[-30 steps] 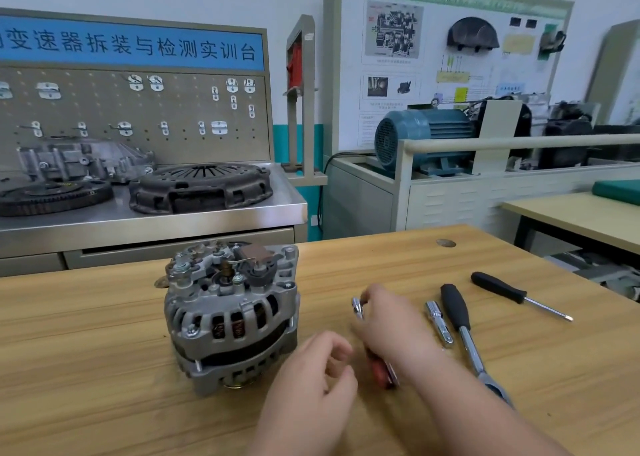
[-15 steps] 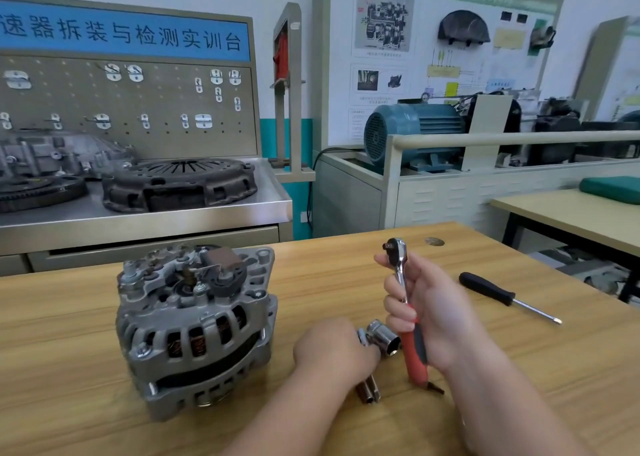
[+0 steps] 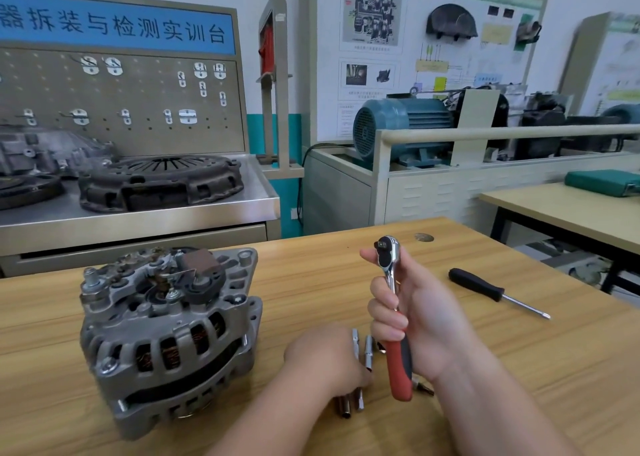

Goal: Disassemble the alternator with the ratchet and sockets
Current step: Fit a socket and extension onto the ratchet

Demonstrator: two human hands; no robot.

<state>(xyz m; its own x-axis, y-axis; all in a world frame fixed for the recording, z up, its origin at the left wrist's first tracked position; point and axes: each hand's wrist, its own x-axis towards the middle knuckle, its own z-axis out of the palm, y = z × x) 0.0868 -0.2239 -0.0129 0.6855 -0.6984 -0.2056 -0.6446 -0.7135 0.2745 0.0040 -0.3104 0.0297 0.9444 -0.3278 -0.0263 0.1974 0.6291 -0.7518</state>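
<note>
1. Two hands are at work. The right hand is wrapped round the chrome ratchet with the red-and-black grip, held upright, head on top, with no socket fitted that I can see.
2. The left hand lies knuckles-up over the small steel sockets and bits loose on the pale wooden table. Its fingertips are hidden, so I cannot tell whether it pinches one.
3. The grey cast-metal alternator stands on the table to the left, near the left hand, terminals uppermost.
4. It looks heavy and rigid. The ribbed housing or mounting ears seem the safe hold, not the exposed copper windings or top terminals.
5. No tray holds the sockets. A dark green case lies on the next table, contents unseen.
</note>
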